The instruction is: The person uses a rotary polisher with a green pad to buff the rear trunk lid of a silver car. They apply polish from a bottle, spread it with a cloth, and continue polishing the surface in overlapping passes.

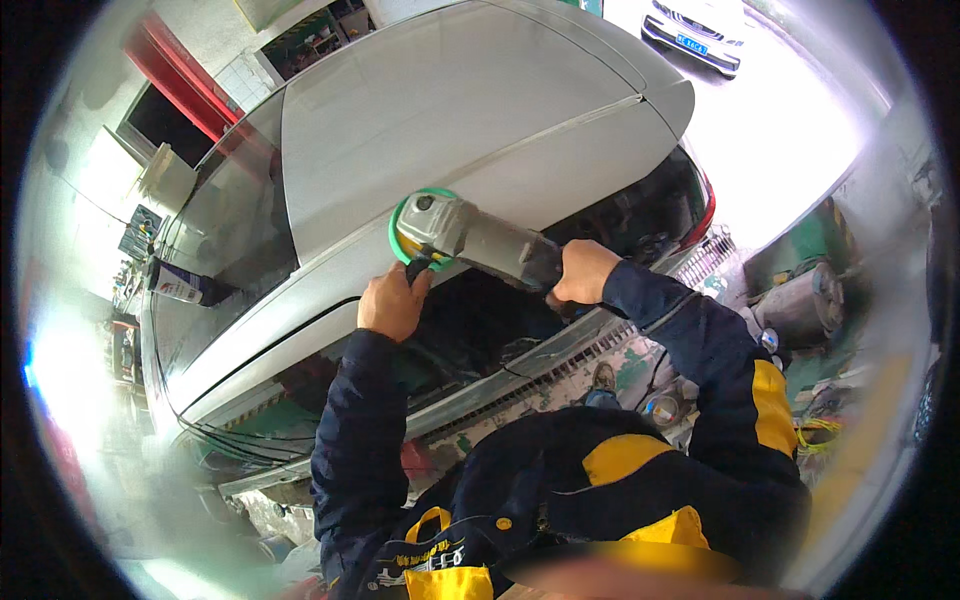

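With both hands I hold a grey power polisher (490,240) over the roof edge of a silver-grey car (410,120). My left hand (392,305) is closed round the black side handle near the polisher's head. My right hand (588,272) grips the dark rear end of the body. The green-rimmed round pad (397,232) faces down at the roof's near edge; whether it touches the paint is hidden. A dark bottle with a pale label (180,283) is at the car's front left, by the windshield (240,200).
Dark cables (250,440) hang over the car's front side. A red post (185,80) rises at the far left. Behind me on the right stands a grey drum (805,305). A floor grate (490,395) runs alongside the car. A white car (690,35) is parked at the far right.
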### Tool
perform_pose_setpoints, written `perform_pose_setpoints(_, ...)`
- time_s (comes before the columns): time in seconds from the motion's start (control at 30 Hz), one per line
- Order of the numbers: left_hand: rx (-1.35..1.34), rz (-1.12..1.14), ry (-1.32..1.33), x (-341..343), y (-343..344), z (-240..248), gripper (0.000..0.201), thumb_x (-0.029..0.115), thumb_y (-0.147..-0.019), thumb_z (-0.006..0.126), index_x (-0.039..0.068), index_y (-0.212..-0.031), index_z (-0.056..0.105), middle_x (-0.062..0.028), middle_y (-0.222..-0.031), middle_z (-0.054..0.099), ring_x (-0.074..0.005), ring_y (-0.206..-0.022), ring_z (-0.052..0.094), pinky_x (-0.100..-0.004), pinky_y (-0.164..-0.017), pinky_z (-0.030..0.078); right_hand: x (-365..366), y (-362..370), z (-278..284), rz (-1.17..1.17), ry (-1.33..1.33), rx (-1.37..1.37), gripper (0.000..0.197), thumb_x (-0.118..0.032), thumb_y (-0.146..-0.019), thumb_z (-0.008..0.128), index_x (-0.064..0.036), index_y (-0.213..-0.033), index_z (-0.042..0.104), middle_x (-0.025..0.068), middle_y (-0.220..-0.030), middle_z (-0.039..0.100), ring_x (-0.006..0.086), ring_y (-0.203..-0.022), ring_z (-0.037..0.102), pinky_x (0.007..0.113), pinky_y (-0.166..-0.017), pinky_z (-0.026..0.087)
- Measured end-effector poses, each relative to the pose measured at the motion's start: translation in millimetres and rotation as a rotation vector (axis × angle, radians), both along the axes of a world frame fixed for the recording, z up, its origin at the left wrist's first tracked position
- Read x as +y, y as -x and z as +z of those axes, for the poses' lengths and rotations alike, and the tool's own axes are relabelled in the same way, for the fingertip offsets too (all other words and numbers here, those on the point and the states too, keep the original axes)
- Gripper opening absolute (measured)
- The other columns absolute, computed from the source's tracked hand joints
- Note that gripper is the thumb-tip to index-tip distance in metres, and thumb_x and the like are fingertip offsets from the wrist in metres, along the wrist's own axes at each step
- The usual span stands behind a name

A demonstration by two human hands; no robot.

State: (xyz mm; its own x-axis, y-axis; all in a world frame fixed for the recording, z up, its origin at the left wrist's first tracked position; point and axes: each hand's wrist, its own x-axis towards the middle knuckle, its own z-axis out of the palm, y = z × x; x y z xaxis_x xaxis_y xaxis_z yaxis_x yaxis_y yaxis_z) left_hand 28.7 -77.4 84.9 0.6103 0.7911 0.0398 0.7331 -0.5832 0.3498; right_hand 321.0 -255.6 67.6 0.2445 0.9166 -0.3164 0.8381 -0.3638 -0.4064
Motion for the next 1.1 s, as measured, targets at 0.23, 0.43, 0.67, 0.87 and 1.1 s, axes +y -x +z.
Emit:
perform_pose_setpoints(0.23,0.098,-0.163,0.027,-17.8,-171.4,0.2,0.053,0.052,-0.107,0.06,-0.001,-0.108,0.067,-0.0296,-0.096,0.075,-0.0502,-0.094,0.073,-0.0583,-0.083,0.058,-70.6,-134.2,-15.7,-0.228,-0.073,0.175,0.055,-0.037,-0.07,0.096,0.004,-0.103,0.08,0.0307,-0.099,0.077,0.0444,-0.1,0.077,0.048,-0.089,0.059)
perform_pose_setpoints(0.43,0.169,-0.342,0.066,-39.1,-345.7,10.2,0.052,0.053,-0.107,0.059,0.003,-0.11,0.074,-0.0241,-0.101,0.079,-0.0442,-0.097,0.076,-0.0553,-0.085,0.061,-130.6,-259.1,-60.4,-0.432,-0.241,0.285,0.048,-0.024,-0.072,0.092,0.0023,-0.11,0.08,0.0226,-0.1,0.081,0.0357,-0.098,0.08,0.045,-0.087,0.06)
perform_pose_setpoints(0.67,0.156,-0.46,0.035,-58.7,-439.3,-4.0,0.053,0.055,-0.106,0.06,0.004,-0.113,0.073,-0.022,-0.098,0.079,-0.0428,-0.095,0.077,-0.0545,-0.085,0.061,-168.5,-323.7,-118.2,-0.627,-0.277,0.445,0.039,-0.024,-0.069,0.093,0.0018,-0.094,0.077,0.0138,-0.085,0.077,0.0211,-0.073,0.073,0.04,-0.071,0.058)
perform_pose_setpoints(0.87,0.19,-0.424,0.003,-49.9,-375.6,-9.1,0.055,0.055,-0.107,0.06,0.001,-0.116,0.07,-0.0236,-0.095,0.078,-0.044,-0.094,0.077,-0.0549,-0.085,0.061,-150.4,-262.9,-149.5,-0.571,-0.351,0.388,0.042,-0.027,-0.068,0.092,0.0035,-0.091,0.075,0.0138,-0.081,0.076,0.0273,-0.072,0.073,0.044,-0.071,0.058)
perform_pose_setpoints(1.1,0.272,-0.242,0.026,-42.2,-228.6,-7.7,0.055,0.054,-0.109,0.058,0.001,-0.12,0.065,-0.0239,-0.091,0.077,-0.0443,-0.09,0.077,-0.0566,-0.081,0.061,-111.4,-144.8,-127.8,-0.405,-0.281,0.364,0.047,-0.035,-0.072,0.088,0.0035,-0.097,0.076,0.0226,-0.084,0.076,0.0391,-0.082,0.077,0.05,-0.075,0.06)
